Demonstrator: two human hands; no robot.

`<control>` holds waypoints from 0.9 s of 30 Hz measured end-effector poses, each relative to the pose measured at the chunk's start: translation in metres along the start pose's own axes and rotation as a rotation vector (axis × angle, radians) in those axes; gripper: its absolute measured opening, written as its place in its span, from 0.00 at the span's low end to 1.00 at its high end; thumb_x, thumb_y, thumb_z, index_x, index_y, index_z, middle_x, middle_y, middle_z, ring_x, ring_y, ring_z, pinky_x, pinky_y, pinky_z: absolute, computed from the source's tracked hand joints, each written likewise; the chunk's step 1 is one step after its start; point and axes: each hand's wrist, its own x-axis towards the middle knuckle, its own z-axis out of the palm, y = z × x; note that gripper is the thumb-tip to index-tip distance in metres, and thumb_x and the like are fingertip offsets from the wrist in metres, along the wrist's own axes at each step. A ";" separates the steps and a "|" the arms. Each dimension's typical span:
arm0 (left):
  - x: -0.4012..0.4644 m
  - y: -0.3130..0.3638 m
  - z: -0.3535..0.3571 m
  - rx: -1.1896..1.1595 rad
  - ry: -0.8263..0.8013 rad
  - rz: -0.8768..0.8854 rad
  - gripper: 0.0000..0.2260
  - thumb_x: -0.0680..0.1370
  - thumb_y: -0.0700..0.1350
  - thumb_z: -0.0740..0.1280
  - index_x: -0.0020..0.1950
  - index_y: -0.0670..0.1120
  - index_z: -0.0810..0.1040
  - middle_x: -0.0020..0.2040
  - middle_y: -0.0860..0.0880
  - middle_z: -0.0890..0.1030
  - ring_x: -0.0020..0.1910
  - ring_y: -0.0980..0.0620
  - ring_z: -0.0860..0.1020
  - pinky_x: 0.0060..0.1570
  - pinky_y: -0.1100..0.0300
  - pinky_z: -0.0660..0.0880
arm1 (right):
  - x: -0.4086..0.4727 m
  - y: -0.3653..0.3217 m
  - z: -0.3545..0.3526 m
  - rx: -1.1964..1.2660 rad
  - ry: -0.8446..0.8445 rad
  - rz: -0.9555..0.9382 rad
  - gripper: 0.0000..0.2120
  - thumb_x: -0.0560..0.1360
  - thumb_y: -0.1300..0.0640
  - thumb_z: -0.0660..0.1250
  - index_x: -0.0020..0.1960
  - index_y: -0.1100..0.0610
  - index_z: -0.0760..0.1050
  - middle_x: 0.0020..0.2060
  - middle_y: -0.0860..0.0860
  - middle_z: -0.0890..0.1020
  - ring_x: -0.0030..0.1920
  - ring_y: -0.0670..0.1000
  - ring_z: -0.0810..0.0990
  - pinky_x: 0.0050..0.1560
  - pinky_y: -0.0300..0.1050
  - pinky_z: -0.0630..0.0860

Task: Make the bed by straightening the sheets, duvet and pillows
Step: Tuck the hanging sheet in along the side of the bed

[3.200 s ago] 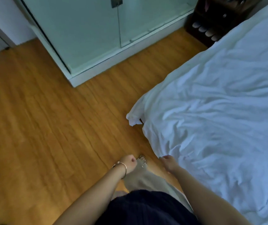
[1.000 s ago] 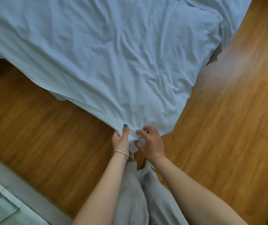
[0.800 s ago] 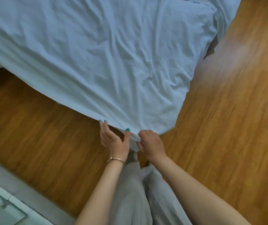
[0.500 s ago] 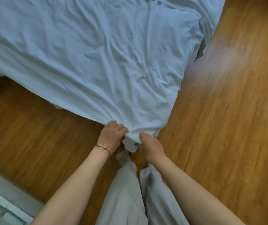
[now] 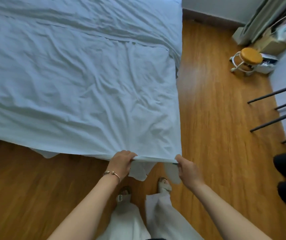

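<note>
Duvet [image 5: 79, 80]: pale blue, wrinkled, spread over the bed, its near edge hanging above the wood floor [image 5: 213, 135]. Left hand [image 5: 121, 163]: fingers curled over that edge, gripping it. Right hand [image 5: 188, 170]: pinching the duvet's near right corner. Hands apart, hem stretched between them. Stool [image 5: 247, 59]: well right of the bed.
</note>
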 end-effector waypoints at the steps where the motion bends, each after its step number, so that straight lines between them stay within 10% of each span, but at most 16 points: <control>1: 0.004 -0.001 -0.005 -0.008 -0.007 0.039 0.11 0.76 0.36 0.66 0.58 0.44 0.79 0.51 0.46 0.81 0.52 0.46 0.76 0.54 0.59 0.70 | 0.002 -0.005 -0.006 -0.048 0.043 -0.023 0.05 0.79 0.62 0.58 0.44 0.56 0.69 0.30 0.53 0.76 0.28 0.52 0.71 0.27 0.44 0.62; 5: 0.033 -0.010 -0.025 0.074 0.056 0.139 0.05 0.79 0.42 0.64 0.50 0.43 0.78 0.43 0.46 0.79 0.44 0.45 0.78 0.40 0.58 0.71 | 0.023 -0.016 -0.034 -0.255 0.021 -0.030 0.15 0.77 0.42 0.62 0.52 0.52 0.67 0.31 0.48 0.77 0.29 0.54 0.77 0.27 0.44 0.66; 9: 0.068 -0.018 -0.050 0.193 -0.032 0.261 0.10 0.76 0.56 0.61 0.45 0.50 0.72 0.38 0.52 0.78 0.32 0.51 0.77 0.22 0.66 0.60 | 0.066 -0.022 -0.066 -0.482 0.008 -0.009 0.12 0.76 0.55 0.62 0.59 0.52 0.73 0.40 0.51 0.82 0.39 0.56 0.81 0.32 0.42 0.65; 14: 0.110 -0.052 -0.060 0.246 0.022 -0.071 0.17 0.69 0.31 0.71 0.51 0.50 0.78 0.46 0.49 0.79 0.38 0.44 0.79 0.28 0.59 0.70 | 0.145 -0.014 -0.118 -0.193 0.195 0.113 0.07 0.76 0.59 0.57 0.49 0.52 0.73 0.44 0.50 0.73 0.43 0.54 0.74 0.33 0.42 0.62; 19: 0.163 -0.093 -0.121 0.270 0.404 -0.569 0.06 0.78 0.39 0.67 0.45 0.38 0.82 0.40 0.34 0.81 0.41 0.32 0.77 0.41 0.44 0.73 | 0.245 0.013 -0.167 0.219 0.126 0.101 0.08 0.72 0.63 0.55 0.45 0.53 0.70 0.33 0.50 0.75 0.35 0.54 0.75 0.31 0.45 0.64; 27: 0.356 -0.056 -0.266 0.182 0.701 -0.473 0.14 0.79 0.49 0.55 0.45 0.40 0.73 0.43 0.33 0.77 0.44 0.32 0.76 0.41 0.46 0.69 | 0.407 0.073 -0.277 0.074 -0.037 -0.371 0.06 0.78 0.55 0.59 0.54 0.47 0.67 0.41 0.53 0.80 0.41 0.59 0.79 0.41 0.54 0.75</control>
